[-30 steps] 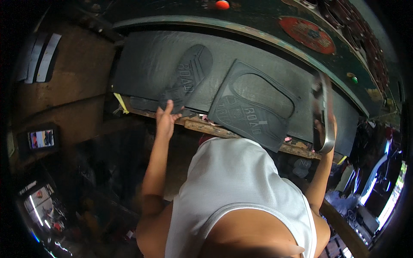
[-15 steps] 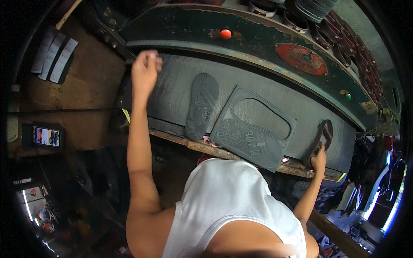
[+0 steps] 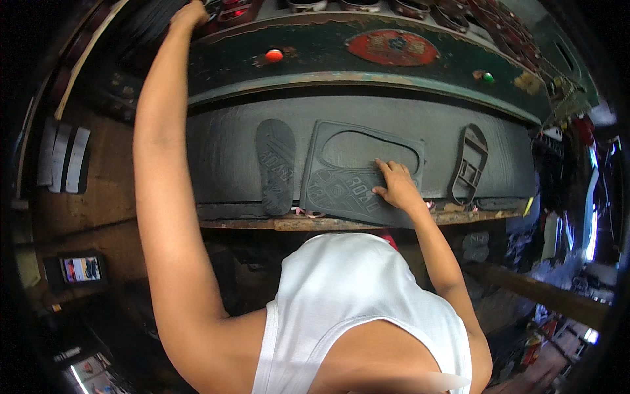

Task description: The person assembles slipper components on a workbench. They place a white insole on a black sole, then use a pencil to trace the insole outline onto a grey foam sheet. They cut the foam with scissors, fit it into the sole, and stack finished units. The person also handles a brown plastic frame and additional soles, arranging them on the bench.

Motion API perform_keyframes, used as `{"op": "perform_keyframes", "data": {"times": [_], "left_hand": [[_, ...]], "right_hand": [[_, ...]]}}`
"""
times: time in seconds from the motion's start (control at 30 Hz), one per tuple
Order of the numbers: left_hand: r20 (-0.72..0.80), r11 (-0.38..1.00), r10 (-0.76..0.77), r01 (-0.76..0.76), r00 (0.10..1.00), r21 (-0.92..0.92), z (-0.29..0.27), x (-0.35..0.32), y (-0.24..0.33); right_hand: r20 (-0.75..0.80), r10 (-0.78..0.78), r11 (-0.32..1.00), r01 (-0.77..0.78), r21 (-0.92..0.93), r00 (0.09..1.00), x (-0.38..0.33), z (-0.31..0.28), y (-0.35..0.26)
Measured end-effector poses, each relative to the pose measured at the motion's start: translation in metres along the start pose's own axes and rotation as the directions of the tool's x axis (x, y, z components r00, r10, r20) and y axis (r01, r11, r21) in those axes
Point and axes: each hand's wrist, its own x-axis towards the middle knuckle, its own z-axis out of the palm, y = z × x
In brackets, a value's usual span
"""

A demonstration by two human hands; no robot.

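Biggest in the head view is the green press machine [image 3: 367, 62], arching across the top from ten o'clock to two o'clock, with a red button [image 3: 273, 55] near eleven o'clock, a red oval plate [image 3: 392, 47] near one o'clock and a small green button [image 3: 487, 77] further right. Below its front lies the grey rubber bed [image 3: 223, 151], wide and flat, edged at the bottom by a worn wooden ledge [image 3: 328, 224].

On that bed, at the centre of the picture, sits the dark rubber sheet [image 3: 341, 187] with a sole-shaped hole cut through its upper half. The right hand [image 3: 396, 186] lies on its right part, fingers spread and flat on the rubber, pinching nothing. Just left of the sheet rests a cut-out sole [image 3: 275, 165], heel toward the ledge. Off at three o'clock from the sheet, well apart, leans a metal sole cutter [image 3: 470, 164].

The left hand [image 3: 189, 14] is up at eleven o'clock, arm at full stretch, on the machine's top edge; whether it grasps anything there, one cannot tell.

Low at eight o'clock, a small lit screen [image 3: 80, 268] glows.
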Motion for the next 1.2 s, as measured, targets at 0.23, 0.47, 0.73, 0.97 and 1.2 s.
{"op": "perform_keyframes", "data": {"times": [0.23, 0.47, 0.73, 0.97, 1.2], "left_hand": [[-0.452, 0.879, 0.074, -0.272, 0.889, -0.392, -0.032, -0.065, -0.064], [-0.240, -0.518, -0.016, -0.213, 0.971, -0.829, -0.023, -0.320, -0.041], [-0.045, -0.004, 0.316, -0.046, 0.948, -0.999, 0.057, -0.416, 0.079], [0.403, 0.227, 0.516, 0.332, 0.756, -0.915, 0.100, -0.452, 0.154], [0.584, 0.388, 0.634, 0.444, 0.508, -0.808, 0.113, -0.447, 0.202]], "right_hand": [[0.426, 0.257, 0.787, -0.444, 0.430, 0.868, -0.041, -0.012, -0.002], [0.343, 0.126, 0.725, -0.323, 0.608, 0.931, -0.092, -0.025, 0.007], [0.041, 0.542, 0.349, -0.270, 0.898, 0.839, -0.062, 0.014, 0.014], [0.272, 0.557, 0.749, -0.616, 0.244, 0.785, -0.038, 0.037, -0.026], [-0.369, 0.104, 0.992, -0.068, 0.111, 0.924, 0.052, -0.002, 0.026]]}}
